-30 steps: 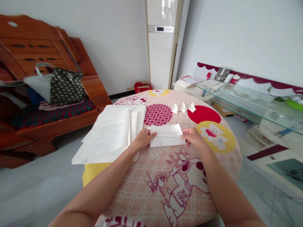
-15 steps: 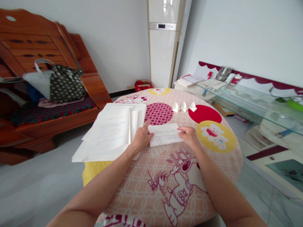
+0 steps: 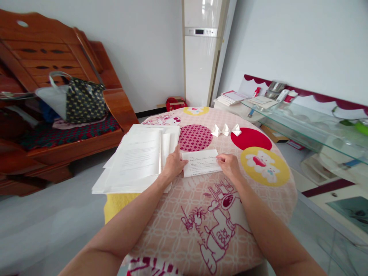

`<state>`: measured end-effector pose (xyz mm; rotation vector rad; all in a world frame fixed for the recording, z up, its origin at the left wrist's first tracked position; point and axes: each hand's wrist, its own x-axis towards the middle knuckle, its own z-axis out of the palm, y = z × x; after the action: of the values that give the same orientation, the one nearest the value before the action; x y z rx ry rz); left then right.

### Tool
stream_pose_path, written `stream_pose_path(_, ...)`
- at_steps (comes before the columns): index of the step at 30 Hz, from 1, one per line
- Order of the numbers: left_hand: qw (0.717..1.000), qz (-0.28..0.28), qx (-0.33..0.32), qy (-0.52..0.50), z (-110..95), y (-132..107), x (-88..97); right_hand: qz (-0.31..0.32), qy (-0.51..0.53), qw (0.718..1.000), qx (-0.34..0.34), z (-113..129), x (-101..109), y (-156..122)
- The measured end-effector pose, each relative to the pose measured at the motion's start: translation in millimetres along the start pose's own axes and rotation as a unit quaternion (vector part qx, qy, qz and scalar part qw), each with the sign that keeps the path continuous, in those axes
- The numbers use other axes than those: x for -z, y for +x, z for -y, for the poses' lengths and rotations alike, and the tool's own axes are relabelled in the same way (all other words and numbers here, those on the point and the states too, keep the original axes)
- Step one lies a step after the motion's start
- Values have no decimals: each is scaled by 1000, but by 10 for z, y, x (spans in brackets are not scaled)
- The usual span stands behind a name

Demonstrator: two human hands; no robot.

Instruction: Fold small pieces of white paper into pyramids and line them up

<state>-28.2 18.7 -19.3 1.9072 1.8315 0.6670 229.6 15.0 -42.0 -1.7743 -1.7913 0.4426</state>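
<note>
A folded sheet of printed paper [image 3: 200, 164] lies on the cloth-covered table between my two hands. My left hand [image 3: 173, 165] grips its left edge, thumb at the paper and index finger stretched forward. At the right edge, my right hand [image 3: 229, 166] pinches the sheet between thumb and curled fingers. Left of my left hand rests a stack of printed papers [image 3: 138, 157], with a narrow folded strip on top. Beyond the sheet, three small folded-paper shapes [image 3: 225, 130] stand in a row.
The round table wears a pink patterned tablecloth [image 3: 178, 230]. To the left is a wooden bench [image 3: 120, 109] bearing a dark patterned bag [image 3: 84, 100]. A glass shelf unit [image 3: 313, 126] stands on the right. A tall white cabinet-like appliance [image 3: 199, 69] fills the corner.
The view has shifted slightly, so the whole scene sits a little further right. Both hands stay at the sheet's edges, with the left fingers somewhat more drawn together.
</note>
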Motion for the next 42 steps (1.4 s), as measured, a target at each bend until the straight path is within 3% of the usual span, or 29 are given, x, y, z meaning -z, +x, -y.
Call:
stream_pose_path(29,999,-14,-5,34,-2,11,-16,-18,-32,999,12,-31,-47,34)
stream_pose_path(42,996,11,-20,88,-14,1,-45,-6,-56,998,-1,7,-38,23)
